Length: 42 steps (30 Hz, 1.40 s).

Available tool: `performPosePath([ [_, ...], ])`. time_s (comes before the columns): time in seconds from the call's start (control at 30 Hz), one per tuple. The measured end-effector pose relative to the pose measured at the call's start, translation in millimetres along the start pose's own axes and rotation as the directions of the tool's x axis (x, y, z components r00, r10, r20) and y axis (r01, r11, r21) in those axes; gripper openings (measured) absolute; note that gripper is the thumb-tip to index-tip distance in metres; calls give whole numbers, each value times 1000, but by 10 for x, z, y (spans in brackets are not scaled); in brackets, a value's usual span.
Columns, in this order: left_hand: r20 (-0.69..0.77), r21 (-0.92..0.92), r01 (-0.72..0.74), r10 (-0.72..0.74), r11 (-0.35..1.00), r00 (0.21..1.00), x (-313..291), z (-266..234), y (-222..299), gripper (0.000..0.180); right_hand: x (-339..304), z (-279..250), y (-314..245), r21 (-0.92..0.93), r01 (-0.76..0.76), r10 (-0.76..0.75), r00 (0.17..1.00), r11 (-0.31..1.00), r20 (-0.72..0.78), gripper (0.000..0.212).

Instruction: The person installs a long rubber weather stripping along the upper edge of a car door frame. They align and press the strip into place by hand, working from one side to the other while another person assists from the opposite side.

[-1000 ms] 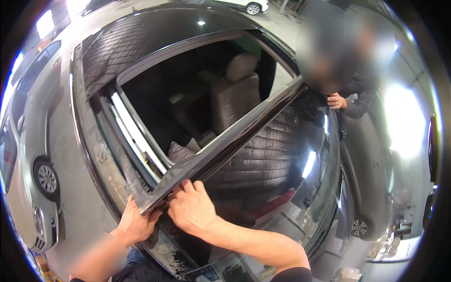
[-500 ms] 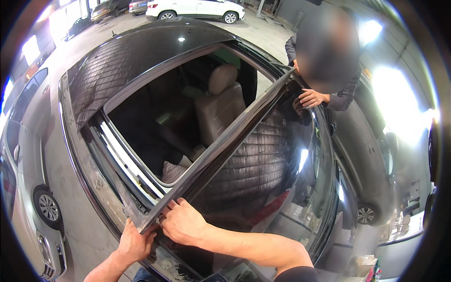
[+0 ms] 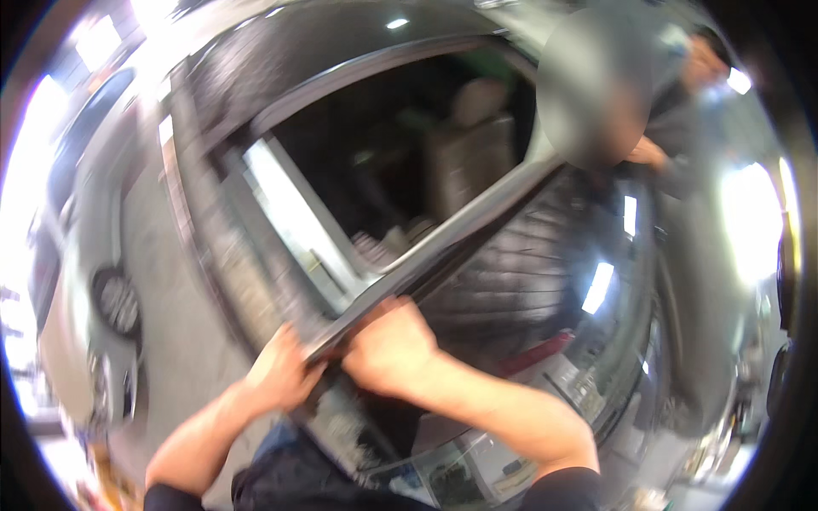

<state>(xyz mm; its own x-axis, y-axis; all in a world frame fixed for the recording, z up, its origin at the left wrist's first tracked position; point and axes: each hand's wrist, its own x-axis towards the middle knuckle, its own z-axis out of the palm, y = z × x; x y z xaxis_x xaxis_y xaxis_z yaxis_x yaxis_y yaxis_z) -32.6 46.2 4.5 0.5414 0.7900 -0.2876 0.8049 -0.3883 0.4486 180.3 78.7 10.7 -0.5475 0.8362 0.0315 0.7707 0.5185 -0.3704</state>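
A long dark strip [image 3: 443, 247] runs slantwise along the near edge of the opening in a black car roof [image 3: 324, 64]. My left hand [image 3: 285, 368] grips its near left end, fingers curled round the corner. Close beside it, my right hand [image 3: 388, 345] is closed on the same strip, fingertips hidden beneath it. Dark shiny glass [image 3: 511, 264] lies to the right of the strip. Through the opening a pale car seat [image 3: 469, 145] shows, blurred. A bright metal rail [image 3: 298, 213] borders the opening on the left.
At the strip's far end stands a co-worker in dark clothing, one hand [image 3: 649, 153] showing; another person [image 3: 707, 60] is behind. A silver car [image 3: 81, 281] is parked at left, and a dark grey car [image 3: 699, 298] stands at right.
The view has swung, so the car sits further right and higher, and is blurred by motion. Both my hands keep hold of the strip. The bright rail on the left looks wider.
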Motion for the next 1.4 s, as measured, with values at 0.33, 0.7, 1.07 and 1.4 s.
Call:
performPosePath([
  [0.33, -162, -113, -184, 165, 976, 973, 47, -156, -116, 41, 117, -167, -38, 32, 186, -186, 983, 982, 1, 28],
  [0.7, -228, 5, -201, 197, 980, 954, 82, -27, -86, 38, 128, -116, -11, 15, 113, -112, 993, 994, -38, 17],
  [1.07, -291, 72, -201, 213, 977, 933, 80, -69, -69, 34, 152, -46, -11, 4, 12, -12, 1000, 1000, -16, 26],
  [1.4, -303, 73, -194, 207, 978, 930, 78, -48, -46, 40, 150, -70, -12, 12, 11, -11, 1000, 1000, -4, 27],
])
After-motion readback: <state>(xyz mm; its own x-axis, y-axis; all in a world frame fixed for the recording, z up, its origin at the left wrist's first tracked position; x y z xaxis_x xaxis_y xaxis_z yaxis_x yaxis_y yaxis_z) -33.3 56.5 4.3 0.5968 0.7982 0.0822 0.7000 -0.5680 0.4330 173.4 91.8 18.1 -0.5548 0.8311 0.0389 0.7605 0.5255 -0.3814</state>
